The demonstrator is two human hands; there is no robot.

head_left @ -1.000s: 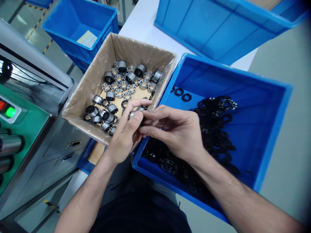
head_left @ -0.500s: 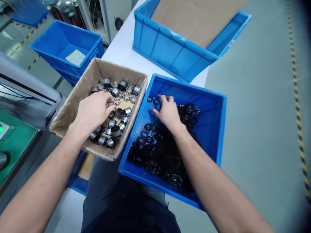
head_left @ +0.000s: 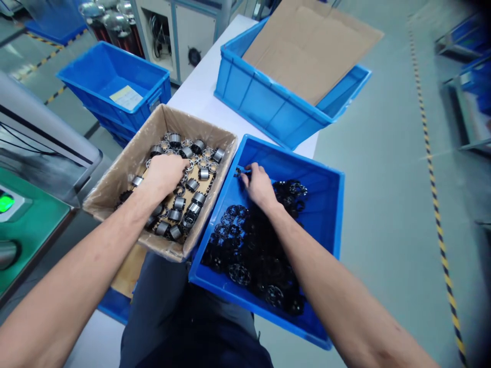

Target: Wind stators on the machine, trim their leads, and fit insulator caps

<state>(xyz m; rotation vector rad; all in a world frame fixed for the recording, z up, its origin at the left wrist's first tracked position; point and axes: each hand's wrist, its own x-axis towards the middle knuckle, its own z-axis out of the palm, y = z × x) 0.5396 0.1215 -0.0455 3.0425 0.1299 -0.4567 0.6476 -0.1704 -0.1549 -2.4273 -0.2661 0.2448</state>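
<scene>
My left hand (head_left: 166, 173) reaches into a plastic-lined cardboard box (head_left: 97, 197) with its fingers curled down among silver-and-black toothed metal cores (head_left: 198, 198). Its fingertips are mostly hidden, beside a silver ring-shaped part (head_left: 191, 164); what they hold I cannot make out. To the right, my right hand (head_left: 259, 186) is inside a blue plastic bin (head_left: 324, 204), closed with thumb and fingers on a small black ring (head_left: 245, 171) near the bin's left wall. A dark heap of black slotted rings (head_left: 240, 274) fills much of that bin, partly under my right forearm.
Behind, a lighter blue crate (head_left: 261, 94) holding a cardboard sheet (head_left: 307, 46) stands on a white table (head_left: 205, 69). Stacked blue bins (head_left: 115, 71) stand at the back left. A green-topped bench (head_left: 36, 214) lies at the left edge, and a grey machine cabinet (head_left: 195, 30) behind.
My left hand has moved slightly right and deeper among the cores, fingers hidden more. My right hand has closed from a spread position onto a black ring. The camera view has shifted.
</scene>
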